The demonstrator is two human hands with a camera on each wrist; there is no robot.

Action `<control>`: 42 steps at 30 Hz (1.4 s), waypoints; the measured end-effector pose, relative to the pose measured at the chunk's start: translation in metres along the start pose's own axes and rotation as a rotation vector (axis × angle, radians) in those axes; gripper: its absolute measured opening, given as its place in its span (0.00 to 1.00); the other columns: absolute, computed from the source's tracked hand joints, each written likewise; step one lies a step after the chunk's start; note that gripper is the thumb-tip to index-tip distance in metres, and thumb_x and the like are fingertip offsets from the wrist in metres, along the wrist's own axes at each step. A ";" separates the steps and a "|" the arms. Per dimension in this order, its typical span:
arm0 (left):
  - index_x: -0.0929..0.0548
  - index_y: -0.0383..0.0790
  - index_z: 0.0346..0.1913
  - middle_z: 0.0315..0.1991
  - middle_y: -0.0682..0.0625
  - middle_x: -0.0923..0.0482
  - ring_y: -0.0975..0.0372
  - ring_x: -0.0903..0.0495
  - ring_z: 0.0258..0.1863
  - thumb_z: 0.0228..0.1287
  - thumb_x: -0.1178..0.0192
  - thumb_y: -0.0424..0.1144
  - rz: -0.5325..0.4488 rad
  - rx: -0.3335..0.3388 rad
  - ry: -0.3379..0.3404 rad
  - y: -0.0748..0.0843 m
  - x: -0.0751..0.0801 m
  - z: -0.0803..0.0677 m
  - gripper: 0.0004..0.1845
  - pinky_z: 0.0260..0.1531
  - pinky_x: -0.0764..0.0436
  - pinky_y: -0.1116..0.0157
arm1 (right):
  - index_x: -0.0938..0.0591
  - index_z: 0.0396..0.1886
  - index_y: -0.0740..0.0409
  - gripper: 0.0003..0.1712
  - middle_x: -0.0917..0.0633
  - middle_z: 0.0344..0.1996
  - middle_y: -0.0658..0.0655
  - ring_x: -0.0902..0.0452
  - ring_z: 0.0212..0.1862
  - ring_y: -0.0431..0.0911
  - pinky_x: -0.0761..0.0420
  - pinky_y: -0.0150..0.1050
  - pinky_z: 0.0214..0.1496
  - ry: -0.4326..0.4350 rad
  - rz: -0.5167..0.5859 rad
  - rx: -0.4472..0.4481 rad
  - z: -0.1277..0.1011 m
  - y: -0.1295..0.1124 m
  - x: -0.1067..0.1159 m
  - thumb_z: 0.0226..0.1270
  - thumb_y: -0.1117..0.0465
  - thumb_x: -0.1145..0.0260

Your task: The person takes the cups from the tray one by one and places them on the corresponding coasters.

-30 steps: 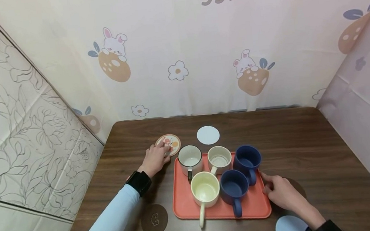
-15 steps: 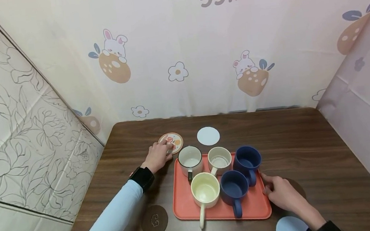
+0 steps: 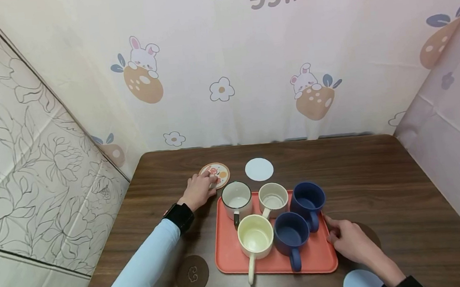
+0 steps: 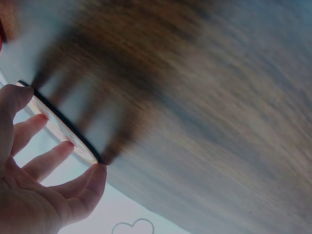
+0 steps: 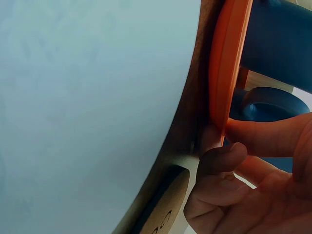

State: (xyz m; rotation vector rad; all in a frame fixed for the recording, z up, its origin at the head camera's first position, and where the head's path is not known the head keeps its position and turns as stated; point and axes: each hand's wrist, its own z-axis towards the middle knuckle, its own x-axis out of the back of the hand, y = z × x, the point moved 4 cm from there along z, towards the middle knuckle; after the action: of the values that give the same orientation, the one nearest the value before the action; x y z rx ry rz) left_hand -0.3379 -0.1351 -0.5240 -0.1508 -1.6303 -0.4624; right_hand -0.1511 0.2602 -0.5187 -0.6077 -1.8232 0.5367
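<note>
We see the left hand (image 3: 198,192) with fingers spread on the round patterned coaster (image 3: 216,172), which lies flat near the table's (image 3: 382,170) far edge, just beyond the orange tray's (image 3: 228,254) far left corner; being round, it has no long axis. The right hand (image 3: 349,242) pinches the tray's right rim. Five mugs stand on the tray: three cream (image 3: 256,239), two blue (image 3: 291,237). We count four other coasters.

The surface (image 3: 383,179) looks like dark wood grain, semi-matt; the tray (image 3: 228,254) is smooth orange plastic; the mugs (image 3: 255,235) are glossy glazed ceramic.
</note>
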 end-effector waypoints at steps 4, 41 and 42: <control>0.13 0.47 0.62 0.62 0.42 0.22 0.41 0.24 0.52 0.72 0.31 0.41 0.007 -0.009 0.004 0.000 -0.001 0.003 0.18 0.54 0.25 0.41 | 0.32 0.73 0.78 0.35 0.27 0.22 0.52 0.29 0.24 0.46 0.34 0.35 0.25 0.001 -0.001 -0.003 -0.001 0.001 0.000 0.68 0.72 0.36; 0.15 0.47 0.64 0.65 0.41 0.23 0.39 0.27 0.57 0.73 0.31 0.41 -0.014 -0.015 0.007 0.005 -0.004 0.015 0.19 0.59 0.29 0.39 | 0.32 0.74 0.76 0.36 0.25 0.25 0.54 0.28 0.25 0.47 0.32 0.36 0.26 -0.001 0.021 -0.023 -0.001 0.002 -0.001 0.67 0.72 0.34; 0.15 0.47 0.64 0.65 0.41 0.23 0.39 0.27 0.57 0.73 0.31 0.41 -0.016 -0.017 0.010 0.005 -0.004 0.015 0.19 0.59 0.29 0.39 | 0.32 0.74 0.75 0.36 0.25 0.24 0.53 0.28 0.25 0.47 0.33 0.36 0.26 0.001 0.020 -0.021 -0.001 0.002 0.000 0.67 0.72 0.34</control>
State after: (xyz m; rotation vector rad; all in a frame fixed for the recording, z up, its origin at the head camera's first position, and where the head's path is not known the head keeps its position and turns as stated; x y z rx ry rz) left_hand -0.3493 -0.1240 -0.5276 -0.1485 -1.6192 -0.4890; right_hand -0.1501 0.2612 -0.5199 -0.6414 -1.8257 0.5309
